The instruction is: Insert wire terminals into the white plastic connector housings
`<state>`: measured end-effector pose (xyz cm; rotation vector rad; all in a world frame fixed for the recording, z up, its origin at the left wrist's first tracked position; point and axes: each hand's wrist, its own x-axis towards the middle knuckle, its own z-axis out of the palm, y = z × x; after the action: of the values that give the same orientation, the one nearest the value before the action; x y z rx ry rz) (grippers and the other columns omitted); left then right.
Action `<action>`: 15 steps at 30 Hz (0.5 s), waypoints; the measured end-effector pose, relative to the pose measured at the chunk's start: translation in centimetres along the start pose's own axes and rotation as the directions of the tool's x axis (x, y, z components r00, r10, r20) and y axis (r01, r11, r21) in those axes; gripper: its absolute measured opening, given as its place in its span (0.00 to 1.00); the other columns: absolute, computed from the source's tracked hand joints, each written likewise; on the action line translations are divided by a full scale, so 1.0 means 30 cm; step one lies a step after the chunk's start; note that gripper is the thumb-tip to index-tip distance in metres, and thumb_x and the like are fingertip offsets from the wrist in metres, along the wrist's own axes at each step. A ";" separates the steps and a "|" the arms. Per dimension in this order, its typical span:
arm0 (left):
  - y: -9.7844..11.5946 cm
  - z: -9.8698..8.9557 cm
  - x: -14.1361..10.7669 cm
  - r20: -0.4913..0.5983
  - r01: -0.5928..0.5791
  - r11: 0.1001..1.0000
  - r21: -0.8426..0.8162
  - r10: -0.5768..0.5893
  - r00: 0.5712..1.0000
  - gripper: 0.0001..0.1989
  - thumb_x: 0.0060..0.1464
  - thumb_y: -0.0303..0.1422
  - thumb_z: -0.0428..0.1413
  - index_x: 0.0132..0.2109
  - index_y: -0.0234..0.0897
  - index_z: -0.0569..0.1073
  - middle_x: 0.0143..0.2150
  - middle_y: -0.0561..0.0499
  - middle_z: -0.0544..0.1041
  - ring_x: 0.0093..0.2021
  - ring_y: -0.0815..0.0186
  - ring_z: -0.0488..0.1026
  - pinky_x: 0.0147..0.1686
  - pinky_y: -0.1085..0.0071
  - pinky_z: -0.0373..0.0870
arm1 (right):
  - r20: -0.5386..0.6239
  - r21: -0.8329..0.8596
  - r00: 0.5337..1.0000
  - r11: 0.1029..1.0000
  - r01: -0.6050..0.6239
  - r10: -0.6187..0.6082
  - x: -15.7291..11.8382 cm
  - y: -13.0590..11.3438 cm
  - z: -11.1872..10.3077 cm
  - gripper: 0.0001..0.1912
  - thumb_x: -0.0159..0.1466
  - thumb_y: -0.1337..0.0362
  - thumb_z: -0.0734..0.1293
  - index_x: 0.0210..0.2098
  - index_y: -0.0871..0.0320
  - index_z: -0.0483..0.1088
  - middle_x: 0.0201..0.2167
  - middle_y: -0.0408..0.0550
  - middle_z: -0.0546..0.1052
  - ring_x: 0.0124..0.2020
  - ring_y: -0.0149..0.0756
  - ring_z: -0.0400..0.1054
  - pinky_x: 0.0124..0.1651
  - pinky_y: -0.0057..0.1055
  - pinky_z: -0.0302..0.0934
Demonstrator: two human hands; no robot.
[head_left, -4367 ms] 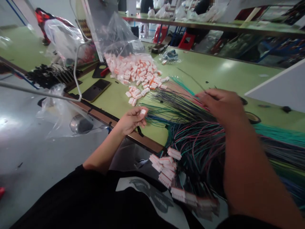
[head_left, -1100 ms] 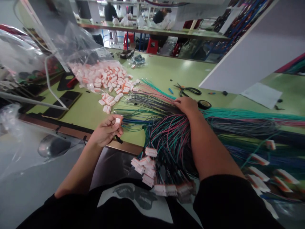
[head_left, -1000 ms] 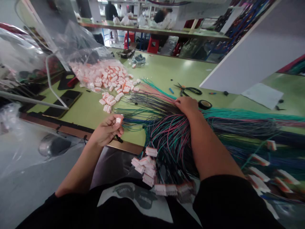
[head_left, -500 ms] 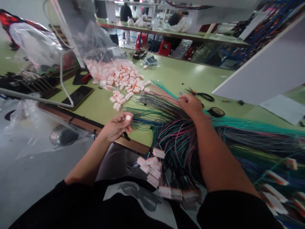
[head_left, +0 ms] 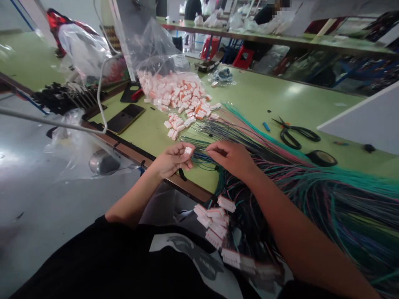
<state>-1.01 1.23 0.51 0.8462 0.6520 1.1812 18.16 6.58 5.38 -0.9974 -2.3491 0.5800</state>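
Note:
Between the thumb and fingers of my left hand (head_left: 174, 160) is a small white connector housing (head_left: 188, 150). My right hand (head_left: 229, 160) is just to its right, thumb and index finger pinched on a thin wire whose tip points at the housing; a small gap shows between the two hands. Under and behind my right hand, loose wires (head_left: 280, 145) in green, pink, black and blue fan across the table. White connectors (head_left: 215, 226) on wire bundles hang over the table edge by my lap.
A clear bag spills white-and-orange connectors (head_left: 183, 93) onto the green table (head_left: 264, 91). To the right lie scissors (head_left: 296, 133) and a roll of black tape (head_left: 322, 158). A phone (head_left: 127, 118) and a bent white metal rod (head_left: 101, 97) are at left. People sit at a far bench.
My right hand has come from the far side of the wires toward my left hand, now with a wire in its pinch. My left hand keeps the housing. The view has turned.

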 end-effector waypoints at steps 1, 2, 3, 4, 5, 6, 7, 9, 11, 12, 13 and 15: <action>0.000 0.000 0.000 0.002 -0.003 1.000 0.000 0.003 1.000 0.14 0.45 0.27 0.63 0.40 0.33 0.70 0.22 0.57 0.71 0.22 0.73 0.73 0.21 0.81 0.70 | -0.027 -0.004 1.000 1.000 0.010 -0.010 -0.001 -0.007 0.008 0.07 0.57 0.65 0.62 0.27 0.57 0.72 0.24 0.42 0.76 0.24 0.28 0.64 0.30 0.25 0.55; -0.001 0.000 0.000 0.003 -0.004 1.000 -0.002 0.004 1.000 0.14 0.45 0.27 0.63 0.40 0.33 0.70 0.22 0.58 0.71 0.22 0.73 0.74 0.20 0.81 0.70 | -0.051 -0.006 0.998 1.000 0.019 -0.019 -0.002 -0.016 0.016 0.07 0.57 0.66 0.62 0.26 0.57 0.72 0.24 0.42 0.75 0.23 0.27 0.63 0.30 0.25 0.55; -0.002 0.001 0.000 0.003 -0.001 1.000 -0.004 0.001 1.000 0.14 0.45 0.27 0.63 0.40 0.33 0.70 0.22 0.58 0.71 0.22 0.73 0.74 0.20 0.81 0.70 | -0.071 -0.008 0.997 1.000 0.024 -0.025 -0.004 -0.026 0.024 0.07 0.57 0.67 0.62 0.25 0.57 0.71 0.23 0.42 0.75 0.23 0.27 0.62 0.30 0.25 0.54; -0.003 0.001 0.000 0.002 0.003 1.000 -0.007 -0.003 1.000 0.14 0.44 0.27 0.63 0.39 0.33 0.70 0.22 0.58 0.71 0.22 0.73 0.74 0.20 0.81 0.70 | -0.083 -0.012 0.996 1.000 0.027 -0.028 -0.006 -0.037 0.032 0.08 0.57 0.67 0.61 0.25 0.57 0.71 0.22 0.42 0.74 0.22 0.27 0.62 0.29 0.25 0.54; -0.004 0.000 0.000 0.000 0.008 1.000 -0.010 -0.008 1.000 0.15 0.44 0.27 0.64 0.39 0.32 0.70 0.22 0.57 0.71 0.22 0.73 0.74 0.20 0.81 0.70 | -0.087 -0.016 0.996 0.999 0.028 -0.029 -0.008 -0.048 0.040 0.08 0.57 0.67 0.61 0.24 0.57 0.70 0.21 0.41 0.73 0.22 0.27 0.60 0.29 0.25 0.53; -0.004 0.000 0.000 0.000 0.012 1.000 -0.012 -0.012 1.000 0.15 0.43 0.27 0.64 0.40 0.32 0.70 0.23 0.57 0.72 0.22 0.73 0.74 0.20 0.81 0.70 | -0.086 -0.022 0.996 0.999 0.028 -0.030 -0.010 -0.058 0.046 0.08 0.57 0.67 0.61 0.24 0.57 0.70 0.20 0.41 0.72 0.21 0.26 0.59 0.28 0.25 0.52; -0.005 -0.001 0.001 -0.001 0.012 1.000 -0.015 -0.012 1.000 0.16 0.43 0.27 0.64 0.40 0.32 0.70 0.23 0.57 0.72 0.22 0.73 0.74 0.20 0.81 0.71 | -0.082 -0.027 0.996 0.999 0.028 -0.030 -0.011 -0.066 0.052 0.08 0.57 0.67 0.61 0.24 0.57 0.70 0.20 0.40 0.71 0.20 0.26 0.58 0.27 0.25 0.51; -0.006 -0.003 0.001 0.001 0.008 1.000 -0.017 -0.008 1.000 0.16 0.44 0.27 0.64 0.40 0.32 0.69 0.23 0.57 0.72 0.22 0.73 0.73 0.20 0.81 0.71 | -0.077 -0.035 0.996 0.999 0.032 -0.034 -0.013 -0.075 0.058 0.07 0.57 0.67 0.61 0.24 0.57 0.69 0.18 0.40 0.70 0.19 0.26 0.56 0.27 0.25 0.50; -0.007 -0.004 0.002 0.004 0.005 1.000 -0.013 -0.005 1.000 0.15 0.44 0.27 0.63 0.41 0.32 0.69 0.23 0.57 0.72 0.22 0.73 0.73 0.20 0.81 0.71 | -0.083 -0.049 0.996 0.998 0.038 -0.042 -0.013 -0.076 0.061 0.07 0.57 0.68 0.61 0.24 0.57 0.68 0.18 0.40 0.69 0.19 0.26 0.55 0.27 0.26 0.50; -0.007 -0.005 0.002 0.005 0.006 1.000 -0.011 -0.006 1.000 0.15 0.45 0.27 0.63 0.41 0.32 0.69 0.23 0.57 0.72 0.22 0.73 0.73 0.20 0.81 0.71 | -0.086 -0.061 0.995 0.997 0.041 -0.047 -0.013 -0.075 0.061 0.07 0.57 0.68 0.60 0.23 0.57 0.68 0.18 0.40 0.69 0.20 0.27 0.56 0.27 0.26 0.50; -0.006 -0.005 0.002 0.004 0.007 1.000 -0.008 -0.007 1.000 0.15 0.45 0.27 0.63 0.41 0.32 0.69 0.24 0.57 0.72 0.22 0.73 0.73 0.20 0.81 0.70 | -0.089 -0.078 0.995 0.996 0.044 -0.051 -0.013 -0.073 0.062 0.07 0.56 0.68 0.60 0.23 0.57 0.67 0.19 0.41 0.69 0.20 0.27 0.57 0.28 0.26 0.50; -0.005 -0.005 0.002 0.000 0.013 1.000 -0.001 -0.013 1.000 0.15 0.45 0.27 0.63 0.40 0.32 0.70 0.23 0.57 0.71 0.22 0.73 0.73 0.20 0.81 0.70 | -0.089 -0.119 0.995 0.992 0.042 -0.053 -0.013 -0.069 0.062 0.08 0.56 0.68 0.60 0.22 0.57 0.66 0.19 0.42 0.69 0.22 0.28 0.58 0.29 0.27 0.51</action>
<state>-1.04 1.29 0.32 0.8397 0.6557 1.1694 16.17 4.63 4.98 -0.9943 -2.3398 0.3738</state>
